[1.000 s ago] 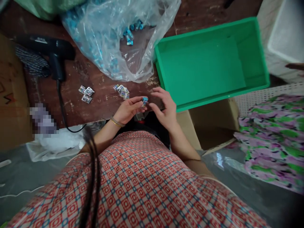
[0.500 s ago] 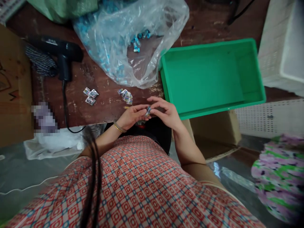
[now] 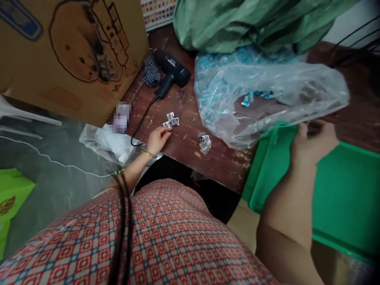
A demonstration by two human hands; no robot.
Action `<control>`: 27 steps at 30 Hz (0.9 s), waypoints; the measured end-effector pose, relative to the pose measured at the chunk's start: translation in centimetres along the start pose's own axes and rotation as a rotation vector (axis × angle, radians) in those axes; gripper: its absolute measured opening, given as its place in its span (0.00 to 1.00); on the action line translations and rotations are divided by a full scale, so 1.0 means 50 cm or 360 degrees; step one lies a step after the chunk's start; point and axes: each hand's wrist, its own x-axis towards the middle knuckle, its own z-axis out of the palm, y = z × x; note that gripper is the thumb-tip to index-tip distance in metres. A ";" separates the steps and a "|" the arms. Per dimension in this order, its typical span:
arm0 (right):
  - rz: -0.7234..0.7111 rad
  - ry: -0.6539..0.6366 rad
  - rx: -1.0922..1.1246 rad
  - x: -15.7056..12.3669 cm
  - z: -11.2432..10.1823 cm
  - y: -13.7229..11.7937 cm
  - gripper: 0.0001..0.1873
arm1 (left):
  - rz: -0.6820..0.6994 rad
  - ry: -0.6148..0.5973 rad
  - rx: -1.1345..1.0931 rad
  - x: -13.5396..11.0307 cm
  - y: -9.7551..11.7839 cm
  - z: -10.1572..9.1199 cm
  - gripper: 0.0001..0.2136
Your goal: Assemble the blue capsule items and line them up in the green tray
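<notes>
My left hand [image 3: 159,139] rests at the table's near edge, its thumb and index finger slightly apart. Its fingertips touch or nearly touch the lowest of a few small printed packets [image 3: 175,121]. Over the far edge of the green bin [image 3: 347,190], beside the clear plastic bag [image 3: 299,75], is my right hand [image 3: 316,140]. Its fingers are bent and blurred, with the tips partly hidden, and I cannot make out anything in them. Small blue-and-white pieces [image 3: 247,99] lie at the bag's mouth. Another little pile of printed packets [image 3: 204,143] sits between my hands.
A black heat gun or hair dryer [image 3: 173,75] lies on the brown table [image 3: 184,99], its cord running to the near edge. A large cardboard box [image 3: 74,59] stands at left. Green sheeting [image 3: 237,23] covers the back. A white plastic bag [image 3: 109,142] hangs below the edge.
The small blue piece held between both hands no longer shows. My hands have parted: left to the left packets, right over the bin and bag. The view has turned left.
</notes>
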 end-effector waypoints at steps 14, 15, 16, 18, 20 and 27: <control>0.0878 0.0050 -0.0477 -0.141 0.285 0.008 0.14 | 0.0690 -0.0559 0.1066 0.036 0.042 0.199 0.09; 0.0907 0.0052 -0.0457 -0.146 0.299 0.014 0.13 | 0.0664 -0.0581 0.1081 0.026 0.036 0.220 0.10; 0.0921 0.0073 -0.0432 -0.150 0.310 0.019 0.12 | 0.0638 -0.0578 0.1084 0.021 0.028 0.237 0.10; 0.0915 0.0139 -0.0354 -0.156 0.325 0.025 0.11 | 0.0601 -0.0558 0.1033 0.022 0.013 0.258 0.06; 0.0893 0.0201 -0.0231 -0.160 0.328 0.029 0.11 | 0.0557 -0.0573 0.0918 0.035 0.001 0.263 0.03; 0.0619 0.0305 0.0144 -0.137 0.357 0.022 0.13 | 0.0395 -0.0848 0.0493 0.064 0.008 0.241 0.05</control>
